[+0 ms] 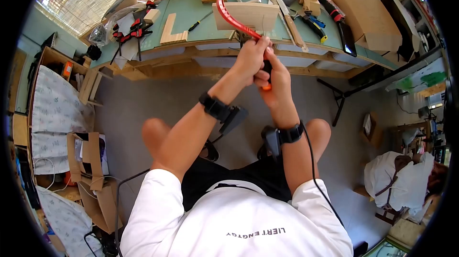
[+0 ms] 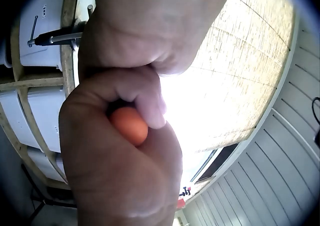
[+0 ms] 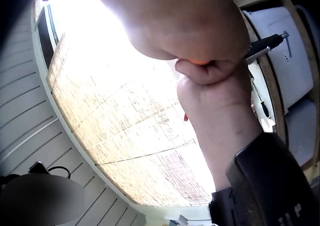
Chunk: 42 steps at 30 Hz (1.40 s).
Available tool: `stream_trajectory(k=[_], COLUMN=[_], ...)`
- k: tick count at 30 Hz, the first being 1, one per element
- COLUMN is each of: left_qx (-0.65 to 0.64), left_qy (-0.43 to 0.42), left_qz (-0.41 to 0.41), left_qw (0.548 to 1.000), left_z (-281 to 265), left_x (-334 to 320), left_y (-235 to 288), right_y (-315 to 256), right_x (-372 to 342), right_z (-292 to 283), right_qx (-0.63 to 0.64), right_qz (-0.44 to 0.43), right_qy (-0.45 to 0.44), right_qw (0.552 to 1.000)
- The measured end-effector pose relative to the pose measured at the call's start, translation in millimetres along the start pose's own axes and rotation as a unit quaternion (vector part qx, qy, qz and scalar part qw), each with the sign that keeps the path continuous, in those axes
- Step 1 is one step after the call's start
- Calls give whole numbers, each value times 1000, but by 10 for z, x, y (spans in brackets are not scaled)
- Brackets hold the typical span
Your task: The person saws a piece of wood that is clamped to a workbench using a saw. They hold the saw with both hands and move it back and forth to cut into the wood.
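In the head view, a red bow-framed saw (image 1: 223,5) stands at an upright wooden board (image 1: 234,14) by the bench's front edge. Its frame arcs over the board's left part. My right hand (image 1: 279,82) grips the black handle (image 1: 267,68), whose orange end (image 1: 267,86) shows below the fist. My left hand (image 1: 249,61) closes round the handle's upper part, against the right hand. From the left wrist, the orange end (image 2: 129,126) pokes out of the right fist (image 2: 117,161), under the left hand (image 2: 145,31). The right wrist view has the right hand (image 3: 185,23) over the orange tip (image 3: 200,62).
The bench (image 1: 158,17) also bears an L-shaped wooden piece (image 1: 173,31), a screwdriver (image 1: 200,21), red-and-black clamps (image 1: 133,34), a long wooden strip (image 1: 294,27), a phone (image 1: 347,39) and a cardboard box (image 1: 366,15). A black tripod leg (image 1: 338,108) stands at the right.
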<state>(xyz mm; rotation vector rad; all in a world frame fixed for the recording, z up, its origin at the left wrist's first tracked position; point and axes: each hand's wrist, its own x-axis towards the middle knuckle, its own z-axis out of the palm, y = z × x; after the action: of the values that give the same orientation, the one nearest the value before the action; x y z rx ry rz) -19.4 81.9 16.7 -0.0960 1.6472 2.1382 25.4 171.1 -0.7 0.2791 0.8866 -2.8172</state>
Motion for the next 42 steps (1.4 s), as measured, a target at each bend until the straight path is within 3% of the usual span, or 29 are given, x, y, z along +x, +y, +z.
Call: stream_trajectory(k=[2,6,7,8,13,14,17,21,24,26,30,33,34,35,42], left_qx=[8,33,28,9,-17,-16,38,-14,33,23,44,44,43,30,28], left_qy=[-15,12,0,7,-28,-29,-11,-24,-23,-1,-23,-12,-5,-2,-12], left_qz=[70,59,-3,-14,87,84,-38,63,47,-4,59,51,42,-17,51], left_qw=[997,998,1000,1000,996,996,999,998,998,1000,997,998,998,999,998], left_z=[-20,34,23,35,38,1,27,-7,-49,15,-42,-50,-26,-20,-39], left_x=[-69,-42,-22,-8,-97,-14,-91,-155,-25,-53,-156,-14,-26,-33,4], left_y=[-282,-156,2,64,-363,-364,103,-252,-183,62,-247,-160,-83,17,-277], right_y=[63,37,23,46,67,70,42,139,83,55,148,94,70,48,75], right_x=[-294,-137,22,-17,-255,-276,-56,-288,-163,52,-311,-141,-48,14,-190], right_z=[-25,-64,-64,-81,-66,-83,-54,-17,-4,-59,-62,-67,-68,-46,-95], right_qx=[-5,-11,-2,-2,-29,-24,1,-4,-34,1,-26,-16,-14,-13,-20], right_qz=[13,11,-12,-10,10,15,1,2,14,-1,20,14,14,2,21], right_qy=[17,37,8,11,50,61,29,41,78,-4,61,48,33,13,51], right_qw=[1000,999,1000,1000,998,998,1000,999,996,1000,998,999,999,1000,998])
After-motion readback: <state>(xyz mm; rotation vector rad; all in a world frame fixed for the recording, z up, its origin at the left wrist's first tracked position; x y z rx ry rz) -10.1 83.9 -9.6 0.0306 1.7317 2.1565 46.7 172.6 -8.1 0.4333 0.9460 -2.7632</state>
